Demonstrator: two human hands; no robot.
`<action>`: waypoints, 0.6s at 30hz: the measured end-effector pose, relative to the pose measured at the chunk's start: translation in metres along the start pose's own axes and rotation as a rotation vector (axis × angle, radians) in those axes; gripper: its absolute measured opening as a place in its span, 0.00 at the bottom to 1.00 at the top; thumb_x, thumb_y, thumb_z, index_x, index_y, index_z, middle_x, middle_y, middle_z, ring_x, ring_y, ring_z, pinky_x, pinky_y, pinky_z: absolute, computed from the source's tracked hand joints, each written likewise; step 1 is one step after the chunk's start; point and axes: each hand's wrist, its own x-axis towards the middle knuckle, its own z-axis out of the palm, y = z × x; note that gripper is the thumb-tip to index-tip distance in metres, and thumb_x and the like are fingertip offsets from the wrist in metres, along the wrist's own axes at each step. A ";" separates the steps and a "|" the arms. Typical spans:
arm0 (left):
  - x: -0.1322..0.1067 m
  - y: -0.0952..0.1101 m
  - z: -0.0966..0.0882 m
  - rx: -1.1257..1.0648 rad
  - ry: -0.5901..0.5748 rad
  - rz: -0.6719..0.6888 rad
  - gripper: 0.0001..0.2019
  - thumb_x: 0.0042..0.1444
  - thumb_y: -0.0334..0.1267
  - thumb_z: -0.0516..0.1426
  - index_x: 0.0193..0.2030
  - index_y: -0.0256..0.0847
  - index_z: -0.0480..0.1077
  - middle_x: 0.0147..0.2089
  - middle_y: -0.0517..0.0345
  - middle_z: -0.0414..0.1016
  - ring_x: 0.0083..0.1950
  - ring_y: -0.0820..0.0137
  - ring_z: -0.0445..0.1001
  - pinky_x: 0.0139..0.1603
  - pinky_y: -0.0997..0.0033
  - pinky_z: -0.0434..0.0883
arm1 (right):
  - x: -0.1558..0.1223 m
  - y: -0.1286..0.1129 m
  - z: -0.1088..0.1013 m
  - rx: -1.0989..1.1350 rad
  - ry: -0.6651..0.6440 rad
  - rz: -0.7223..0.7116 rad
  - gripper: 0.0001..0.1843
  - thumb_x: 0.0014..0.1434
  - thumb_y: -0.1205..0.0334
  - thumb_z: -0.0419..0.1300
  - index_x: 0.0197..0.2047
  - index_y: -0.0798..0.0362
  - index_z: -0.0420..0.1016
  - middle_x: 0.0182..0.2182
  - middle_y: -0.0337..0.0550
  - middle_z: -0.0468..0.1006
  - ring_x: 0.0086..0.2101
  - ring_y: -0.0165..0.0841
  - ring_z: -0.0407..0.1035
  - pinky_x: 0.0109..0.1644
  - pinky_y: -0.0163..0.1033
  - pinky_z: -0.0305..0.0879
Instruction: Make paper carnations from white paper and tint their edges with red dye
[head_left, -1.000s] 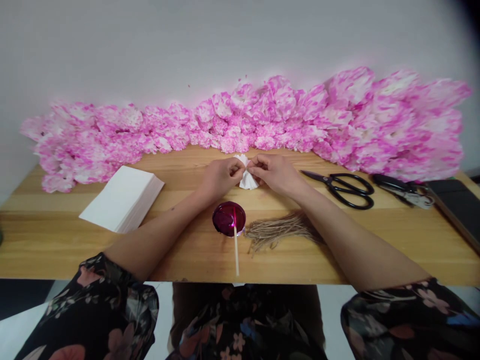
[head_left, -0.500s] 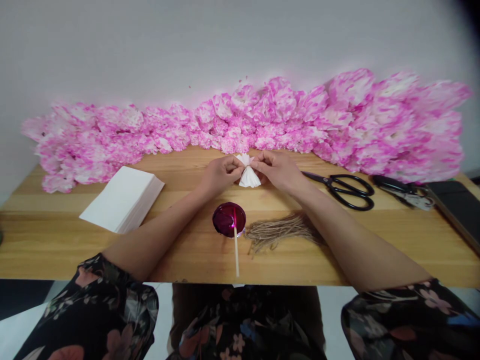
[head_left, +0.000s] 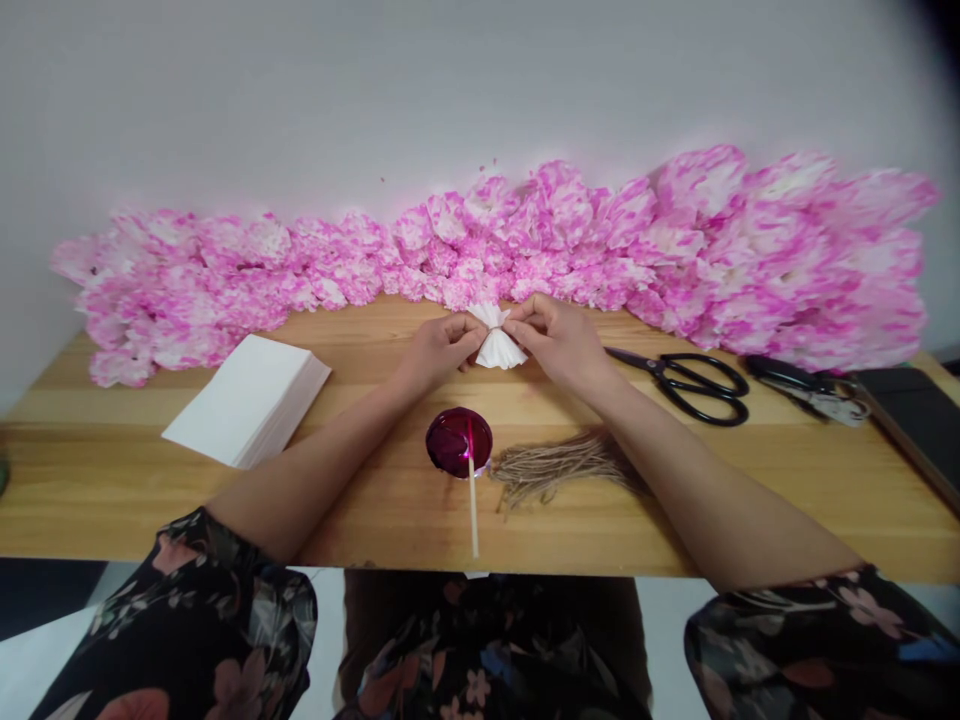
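Observation:
Between my hands is a pleated white paper (head_left: 500, 350), cinched at its middle so that both ends fan out like a bow. A thin piece of brown twine (head_left: 495, 328) runs round the narrow waist. My left hand (head_left: 444, 350) pinches at the left side of the waist, and my right hand (head_left: 551, 338) pinches at the right side, fingers closed at the twine. The exact grip of the fingertips is partly hidden. Nearer to me lies a small dish of dark magenta liquid (head_left: 450, 440), with a thin wooden stick (head_left: 473, 510) resting in it.
A stack of white paper (head_left: 240, 400) lies left. Cut twine pieces (head_left: 562, 465) lie by my right forearm. Black-handled scissors (head_left: 701, 385), a black-handled tool (head_left: 806, 385) and a dark flat object (head_left: 915, 420) are at right. Pink-and-white paper flowers (head_left: 487, 250) line the wall.
The white paper's ends have spread a little wider, and its waist has tilted slightly. Both hands stay at its sides with small finger shifts. The view has shifted slightly.

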 end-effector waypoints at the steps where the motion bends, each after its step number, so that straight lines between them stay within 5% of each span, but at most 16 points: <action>1: 0.000 0.000 -0.001 0.003 -0.004 0.006 0.12 0.61 0.39 0.57 0.28 0.36 0.69 0.22 0.63 0.69 0.22 0.81 0.66 0.25 0.80 0.64 | 0.000 0.001 0.000 0.005 0.003 -0.018 0.05 0.59 0.60 0.62 0.34 0.50 0.71 0.28 0.38 0.76 0.29 0.33 0.68 0.34 0.38 0.58; 4: 0.000 0.001 -0.001 0.001 -0.006 0.006 0.15 0.61 0.45 0.59 0.29 0.36 0.69 0.21 0.63 0.69 0.21 0.80 0.66 0.24 0.80 0.63 | -0.001 0.003 0.002 -0.022 0.019 -0.083 0.04 0.58 0.60 0.62 0.34 0.51 0.73 0.28 0.39 0.77 0.30 0.33 0.69 0.34 0.38 0.58; 11: 0.002 -0.004 0.003 -0.019 0.014 -0.072 0.06 0.56 0.33 0.62 0.32 0.36 0.68 0.20 0.66 0.70 0.20 0.80 0.66 0.23 0.81 0.65 | -0.004 -0.003 0.003 -0.061 0.007 -0.142 0.05 0.60 0.61 0.61 0.36 0.52 0.76 0.28 0.39 0.78 0.29 0.32 0.69 0.34 0.38 0.59; 18: 0.001 -0.004 0.002 -0.051 0.012 -0.021 0.05 0.58 0.33 0.61 0.32 0.35 0.71 0.21 0.65 0.71 0.20 0.81 0.67 0.24 0.82 0.65 | -0.005 -0.005 0.005 0.040 -0.037 -0.111 0.05 0.58 0.62 0.61 0.37 0.52 0.76 0.32 0.40 0.80 0.32 0.32 0.71 0.37 0.38 0.63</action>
